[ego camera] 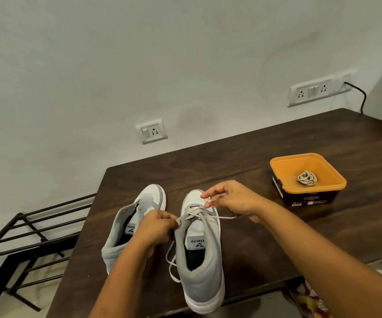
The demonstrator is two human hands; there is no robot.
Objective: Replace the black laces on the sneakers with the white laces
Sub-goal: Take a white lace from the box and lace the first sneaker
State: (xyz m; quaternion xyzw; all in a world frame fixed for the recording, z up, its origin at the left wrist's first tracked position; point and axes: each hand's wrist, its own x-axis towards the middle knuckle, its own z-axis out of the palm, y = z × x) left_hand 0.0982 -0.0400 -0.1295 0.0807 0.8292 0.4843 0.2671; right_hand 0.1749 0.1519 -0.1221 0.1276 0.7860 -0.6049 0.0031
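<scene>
Two grey and white sneakers stand on the dark wooden table [277, 143], toes pointing away from me. The left sneaker [126, 223] has no lace that I can see. The right sneaker [200, 255] carries a white lace [194, 214] threaded through its lowest eyelets, with loose lengths trailing off both sides. My left hand [156, 228] grips the left eyelet flap of the right sneaker. My right hand [229, 198] pinches one end of the white lace above the toe. A second bundled white lace [307, 177] lies in the orange box.
An orange-lined square box [281, 165] with dark outer walls stands on the table to the right of the sneakers. A black metal rack [25, 237] stands on the floor left of the table. Wall sockets and a black cable are behind.
</scene>
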